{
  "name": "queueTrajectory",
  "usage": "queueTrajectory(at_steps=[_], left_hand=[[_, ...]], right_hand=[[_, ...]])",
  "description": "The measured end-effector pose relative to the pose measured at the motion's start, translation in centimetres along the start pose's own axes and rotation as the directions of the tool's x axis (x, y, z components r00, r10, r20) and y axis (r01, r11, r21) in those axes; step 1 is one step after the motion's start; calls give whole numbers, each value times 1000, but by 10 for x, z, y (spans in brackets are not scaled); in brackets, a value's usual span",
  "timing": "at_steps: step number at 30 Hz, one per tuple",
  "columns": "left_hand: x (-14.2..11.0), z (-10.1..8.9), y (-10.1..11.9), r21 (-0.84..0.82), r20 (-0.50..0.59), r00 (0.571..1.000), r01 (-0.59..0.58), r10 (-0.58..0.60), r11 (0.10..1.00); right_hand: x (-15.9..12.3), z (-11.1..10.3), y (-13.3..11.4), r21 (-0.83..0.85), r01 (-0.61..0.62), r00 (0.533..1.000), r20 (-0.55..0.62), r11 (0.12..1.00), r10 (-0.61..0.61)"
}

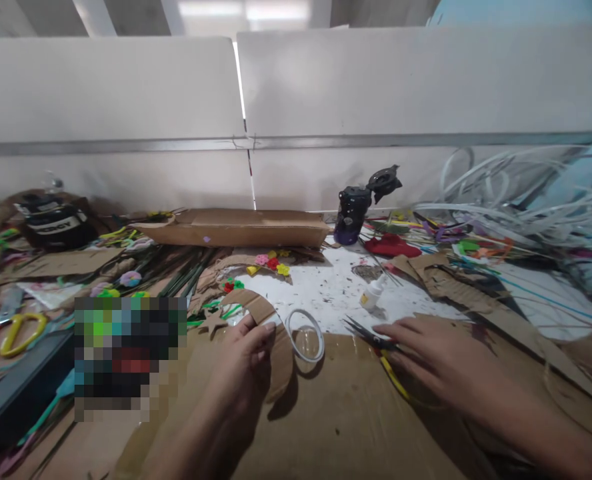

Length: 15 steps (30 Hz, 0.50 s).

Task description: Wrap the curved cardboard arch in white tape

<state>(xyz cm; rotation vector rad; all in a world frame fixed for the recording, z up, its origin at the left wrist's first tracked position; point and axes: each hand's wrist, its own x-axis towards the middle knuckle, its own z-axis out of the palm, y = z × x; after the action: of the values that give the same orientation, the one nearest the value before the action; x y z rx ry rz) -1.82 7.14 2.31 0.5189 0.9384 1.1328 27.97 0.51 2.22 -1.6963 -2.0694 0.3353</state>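
My left hand (239, 360) grips a curved strip of brown cardboard (280, 357) by its inner edge, and the strip lies on a large cardboard sheet (336, 420). Just right of that strip stands a clear tape ring (305, 335) with a white edge. My right hand (429, 353) is spread flat, fingers extended, directly over a pair of black-bladed scissors (369, 335). Their yellow handle (393, 377) runs under my palm and is partly hidden. A small white glue bottle (371, 295) lies beyond my right fingertips.
A long cardboard box (236, 228) and a dark purple flask (351, 215) stand against the white partition (111, 113). Scissors with yellow and red handles (21, 335), felt flowers, and green stems crowd the left. White tubing (501, 193) is piled at the right.
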Motion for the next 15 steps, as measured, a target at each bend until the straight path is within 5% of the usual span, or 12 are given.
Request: queueTrajectory(at_steps=[4, 7, 11, 15], left_hand=[[0, 6, -1, 14, 23, 999, 38, -39, 999], [0, 9, 0, 6, 14, 999, 45, -45, 999], [2, 9, 1, 29, 51, 998, 39, -41, 999], [6, 11, 5, 88, 82, 992, 86, -93, 992]], right_hand=[[47, -7, -43, 176, 91, 991, 79, 980, -106], [90, 8, -57, 388, 108, 965, 180, 915, -191], [128, 39, -52, 582, -9, 916, 332, 813, -227], [133, 46, -46, 693, -200, 853, 471, 693, -226]])
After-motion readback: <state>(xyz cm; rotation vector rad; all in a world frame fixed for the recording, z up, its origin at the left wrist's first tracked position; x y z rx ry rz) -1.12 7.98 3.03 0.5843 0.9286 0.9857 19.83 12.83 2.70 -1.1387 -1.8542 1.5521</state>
